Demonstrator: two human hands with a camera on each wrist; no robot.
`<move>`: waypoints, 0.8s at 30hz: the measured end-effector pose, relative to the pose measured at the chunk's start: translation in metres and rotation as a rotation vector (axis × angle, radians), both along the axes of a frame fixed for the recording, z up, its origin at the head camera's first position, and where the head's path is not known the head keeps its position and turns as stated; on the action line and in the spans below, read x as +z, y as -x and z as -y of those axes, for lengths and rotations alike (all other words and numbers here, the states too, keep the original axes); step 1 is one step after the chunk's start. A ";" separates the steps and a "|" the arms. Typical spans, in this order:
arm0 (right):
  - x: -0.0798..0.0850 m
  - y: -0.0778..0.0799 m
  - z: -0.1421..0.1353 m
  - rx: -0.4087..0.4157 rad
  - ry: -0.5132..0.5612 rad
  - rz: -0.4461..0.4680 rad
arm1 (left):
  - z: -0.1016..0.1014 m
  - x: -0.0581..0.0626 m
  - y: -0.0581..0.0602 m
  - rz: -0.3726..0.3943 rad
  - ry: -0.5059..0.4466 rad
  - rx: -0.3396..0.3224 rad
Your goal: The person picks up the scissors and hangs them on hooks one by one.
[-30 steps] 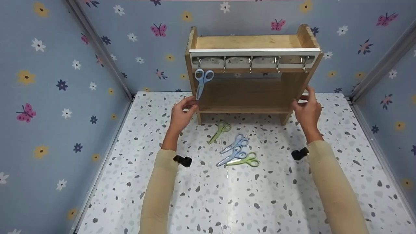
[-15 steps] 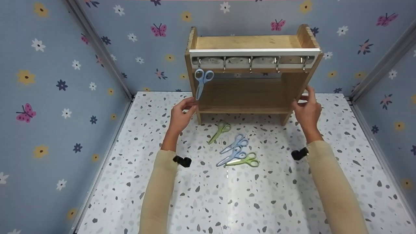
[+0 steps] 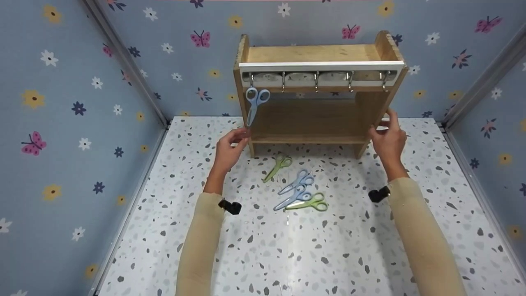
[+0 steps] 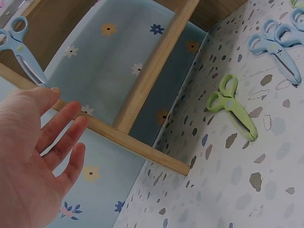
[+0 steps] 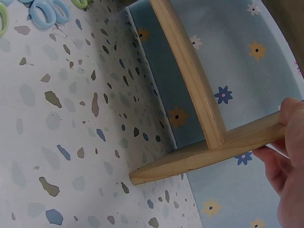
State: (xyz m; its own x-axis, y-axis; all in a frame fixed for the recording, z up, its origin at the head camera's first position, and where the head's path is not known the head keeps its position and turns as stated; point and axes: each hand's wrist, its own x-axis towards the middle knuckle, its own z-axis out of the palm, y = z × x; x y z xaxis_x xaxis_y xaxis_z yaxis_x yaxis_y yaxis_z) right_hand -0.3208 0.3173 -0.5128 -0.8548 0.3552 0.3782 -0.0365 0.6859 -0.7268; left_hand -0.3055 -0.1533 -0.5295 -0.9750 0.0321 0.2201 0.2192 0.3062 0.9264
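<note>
A small wooden shelf (image 3: 312, 137) stands against the back wall, with a white hook rail (image 3: 322, 64) across its upper front. One pair of blue scissors (image 3: 252, 113) hangs from the leftmost hook, blades down. My left hand (image 3: 228, 152) is beside the shelf's left side panel, just below those scissors; in the left wrist view its fingers are loosely extended with the thumb near the panel's edge. On the other side, my right hand (image 3: 388, 143) grips the right side panel (image 5: 204, 159), thumb on the front edge and fingers behind.
On the speckled white table (image 3: 328, 255), in front of the shelf, lie green scissors (image 3: 275, 169), two overlapping blue scissors (image 3: 292, 186) and more green scissors (image 3: 305, 203) touching them. Patterned walls (image 3: 74, 164) rise at the left, right and back.
My left hand has slid slightly down and away from the left side panel. The right hand, shelf and scissors have stayed put.
</note>
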 end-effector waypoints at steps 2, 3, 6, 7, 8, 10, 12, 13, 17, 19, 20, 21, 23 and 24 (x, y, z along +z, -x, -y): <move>0.000 0.000 -0.001 0.004 0.001 -0.009 | 0.000 -0.002 0.000 0.005 0.008 -0.001; 0.000 0.000 -0.001 0.006 0.002 -0.011 | 0.000 -0.003 0.000 0.005 0.009 -0.004; 0.000 0.001 -0.001 0.014 0.009 -0.007 | 0.001 -0.007 0.000 -0.010 0.022 -0.010; 0.000 0.001 -0.001 0.015 0.009 -0.005 | 0.001 -0.008 0.000 -0.015 0.025 -0.011; -0.001 0.001 0.000 0.015 0.010 -0.001 | 0.001 -0.009 0.000 -0.019 0.024 -0.012; 0.000 0.002 0.000 0.013 0.013 0.007 | 0.002 -0.011 -0.001 -0.014 0.027 -0.012; 0.000 0.002 0.001 0.010 0.013 0.014 | 0.001 -0.013 -0.003 -0.001 0.028 -0.010; 0.001 0.002 0.001 0.009 0.013 0.015 | 0.001 -0.013 -0.004 0.007 0.026 -0.009; 0.002 0.002 0.001 0.013 0.018 0.022 | 0.001 -0.015 -0.005 0.027 0.029 -0.007; 0.002 0.002 0.001 0.015 0.021 0.021 | 0.000 -0.016 -0.005 0.034 0.033 -0.010; 0.002 0.002 0.001 0.016 0.022 0.021 | 0.000 -0.017 -0.005 0.038 0.036 -0.013; 0.002 0.002 0.001 0.016 0.023 0.020 | 0.000 -0.018 -0.005 0.043 0.043 -0.014; 0.002 0.002 0.001 0.015 0.020 0.017 | -0.001 -0.020 -0.005 0.045 0.057 -0.015; 0.001 0.002 0.001 0.014 0.018 0.015 | -0.001 -0.021 -0.005 0.047 0.066 -0.014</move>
